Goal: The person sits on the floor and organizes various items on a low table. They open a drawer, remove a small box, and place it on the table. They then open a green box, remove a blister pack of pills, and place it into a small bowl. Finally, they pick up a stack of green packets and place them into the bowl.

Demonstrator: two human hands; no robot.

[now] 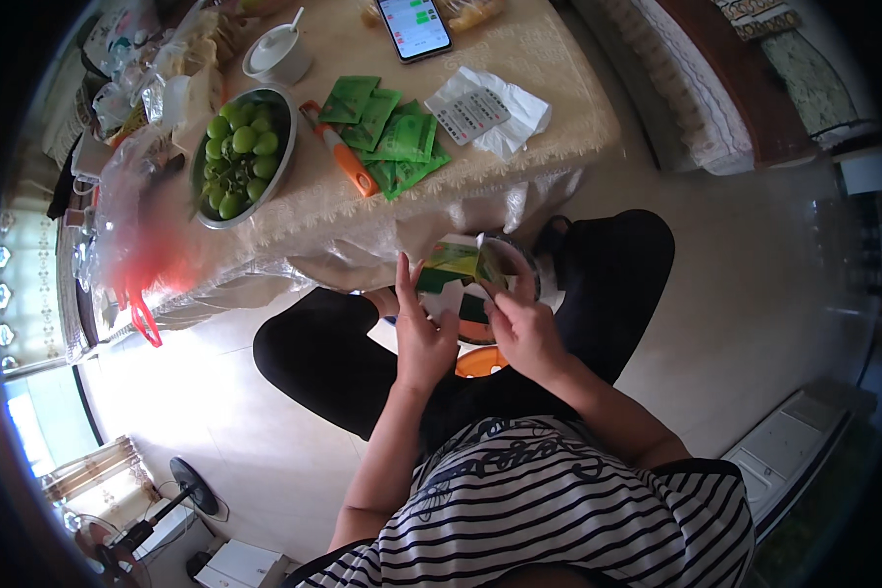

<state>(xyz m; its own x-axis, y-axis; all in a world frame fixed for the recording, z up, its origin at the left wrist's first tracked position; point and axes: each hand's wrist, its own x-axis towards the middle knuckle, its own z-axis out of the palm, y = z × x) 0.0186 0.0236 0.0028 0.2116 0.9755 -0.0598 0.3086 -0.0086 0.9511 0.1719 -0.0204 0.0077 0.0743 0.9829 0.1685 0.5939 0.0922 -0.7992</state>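
Note:
Between my hands, above my lap, is a small green and yellow cardboard box (449, 257) with its white-lined end flaps spread. My left hand (425, 338) grips its left side, with the fingers pointing up along it. My right hand (527, 333) holds its right side, thumb near the flaps. Whether anything is inside cannot be seen. Beyond the box, several flat green sachets (402, 137) lie overlapping on the table. An orange-handled tool (341, 152) lies to their left, its kind unclear. A crumpled white wrapper (514, 113) with a printed panel lies to their right.
A metal bowl (291, 147) of green grapes (237, 147) stands on the clothed table (519, 44). Behind are a white lidded cup (277, 54) and a lit phone (416, 27). A plastic bag with red handles (145, 318) hangs at the left edge. Below my hands is an orange object (482, 362).

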